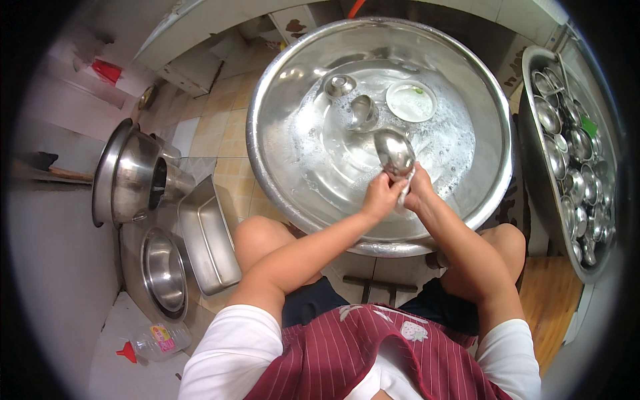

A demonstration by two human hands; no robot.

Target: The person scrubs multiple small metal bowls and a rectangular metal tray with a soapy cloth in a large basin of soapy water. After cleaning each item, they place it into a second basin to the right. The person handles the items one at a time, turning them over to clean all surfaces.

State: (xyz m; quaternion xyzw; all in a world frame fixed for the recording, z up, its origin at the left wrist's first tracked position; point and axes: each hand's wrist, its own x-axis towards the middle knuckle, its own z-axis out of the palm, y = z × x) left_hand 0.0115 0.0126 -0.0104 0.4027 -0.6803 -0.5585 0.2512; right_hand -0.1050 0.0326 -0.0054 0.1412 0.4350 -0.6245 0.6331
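Over a large round metal basin (475, 195) of sudsy water, both my hands hold one shiny metal bowl (393, 148) tilted on its side. My left hand (382, 194) grips the near rim. My right hand (419, 187) presses a white cloth (405, 189) against the same rim, its fingers partly hidden behind the bowl. Farther back in the water are a small metal bowl (340, 85) lying upside down, another metal bowl (364, 111) tipped on its side, and a white round dish (411, 101) with a green scrap on it.
At right, a wide metal basin (532, 200) holds many metal bowls (575, 185). Stacked metal pots (127, 175), a rectangular steel pan (207, 240) and round basins (165, 270) stand at left. A clear plastic bottle (165, 341) and red funnel (127, 352) lie at lower left.
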